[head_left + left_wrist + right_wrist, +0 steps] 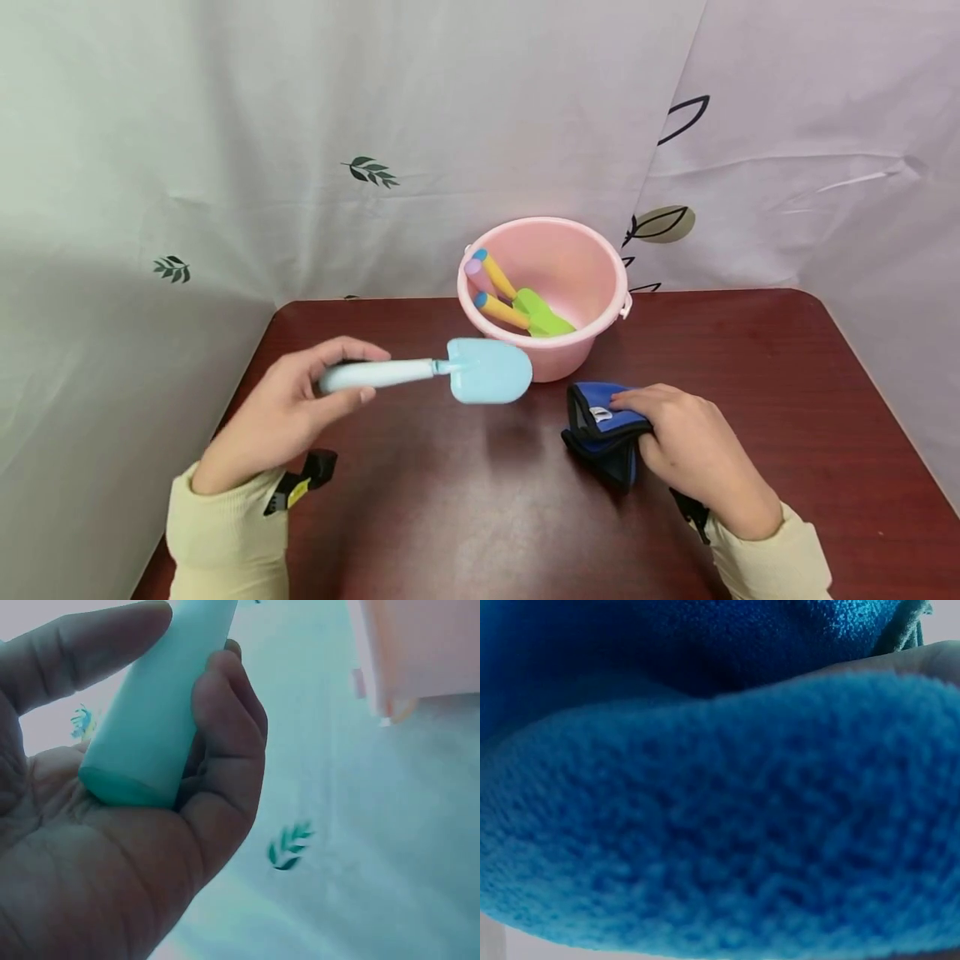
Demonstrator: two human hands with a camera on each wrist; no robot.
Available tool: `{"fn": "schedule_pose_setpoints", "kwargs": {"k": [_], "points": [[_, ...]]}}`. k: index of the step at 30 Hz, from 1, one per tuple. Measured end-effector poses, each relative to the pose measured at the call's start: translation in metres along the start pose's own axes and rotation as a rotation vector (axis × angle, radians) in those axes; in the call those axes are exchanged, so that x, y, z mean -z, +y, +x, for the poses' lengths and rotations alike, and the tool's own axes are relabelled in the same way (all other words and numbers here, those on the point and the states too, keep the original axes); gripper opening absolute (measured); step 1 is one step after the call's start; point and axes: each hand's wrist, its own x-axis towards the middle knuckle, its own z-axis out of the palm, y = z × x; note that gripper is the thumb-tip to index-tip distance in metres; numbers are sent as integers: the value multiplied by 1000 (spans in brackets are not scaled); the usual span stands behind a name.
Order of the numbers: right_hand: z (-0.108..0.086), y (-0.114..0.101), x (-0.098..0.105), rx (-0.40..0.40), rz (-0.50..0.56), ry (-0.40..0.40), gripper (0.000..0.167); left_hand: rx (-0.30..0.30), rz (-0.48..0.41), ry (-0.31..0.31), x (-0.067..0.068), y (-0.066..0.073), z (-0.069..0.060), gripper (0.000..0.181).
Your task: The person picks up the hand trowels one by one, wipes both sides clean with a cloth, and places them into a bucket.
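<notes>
My left hand (288, 408) grips a toy shovel (491, 372) by its pale handle, the light blue blade pointing right, in front of the bucket. In the left wrist view the fingers and thumb wrap the handle (150, 712). My right hand (693, 442) holds a folded blue cloth (603, 421) with black edging and a small white tag, at the right of the table. Its fuzzy blue surface (720, 825) fills most of the right wrist view. A pink bucket (566, 360) stands behind both hands, holding toy tools with yellow handles (502, 311) and a green part (542, 317).
The dark red wooden table (450, 517) reaches back to a pale curtain (450, 100) printed with leaves. A pink handle (480, 275) also leans inside the bucket, whose white handle joint (626, 306) sticks out at the right.
</notes>
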Motion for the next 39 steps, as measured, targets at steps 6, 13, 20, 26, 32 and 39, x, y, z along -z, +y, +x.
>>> {"fn": "schedule_pose_setpoints", "kwargs": {"k": [6,13,20,26,32,39], "points": [[0,0,-1,-7,0,-6,44,29,126,21,17,24,33,23],[0,1,-1,-1,-1,-7,44,56,218,-23,16,49,78,25],[-2,2,1,-5,-5,-17,44,30,284,-64,5,63,128,23],[-4,3,1,-8,-8,-16,44,94,340,-148,-10,75,164,25],[-5,3,0,-8,-1,-27,45,109,464,-189,-35,80,191,24],[-6,3,-1,-5,-12,-28,43,111,637,-214,-69,85,211,12]]}}
